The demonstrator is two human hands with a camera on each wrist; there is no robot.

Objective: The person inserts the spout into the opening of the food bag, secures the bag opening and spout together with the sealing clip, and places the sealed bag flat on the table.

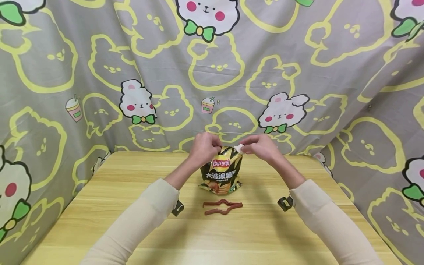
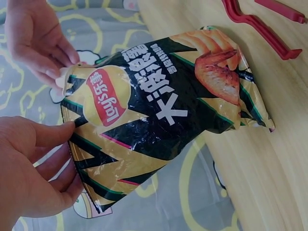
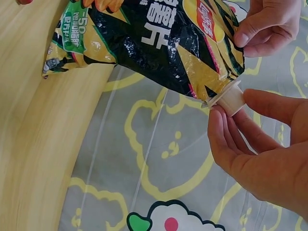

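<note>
A black and gold Lay's chip bag [image 1: 221,173] stands upright on the table. At its top edge my left hand [image 1: 206,148] pinches the film, thumb in front and fingers behind, as the left wrist view shows. My right hand [image 3: 269,139] holds a short white spout-like piece [image 3: 231,98] with a flat rim between thumb and fingers. That piece sits against the bag's top corner; how far it goes into the bag is hidden. In front of the bag lies a dark red bag clip [image 1: 223,207], its two arms spread and bulging at the middle.
The light wooden table [image 1: 132,228] has its far edge just behind the bag. A grey curtain [image 1: 165,70] with cartoon bunnies hangs around the back and sides. Black wrist devices [image 1: 285,203] hang below both cuffs.
</note>
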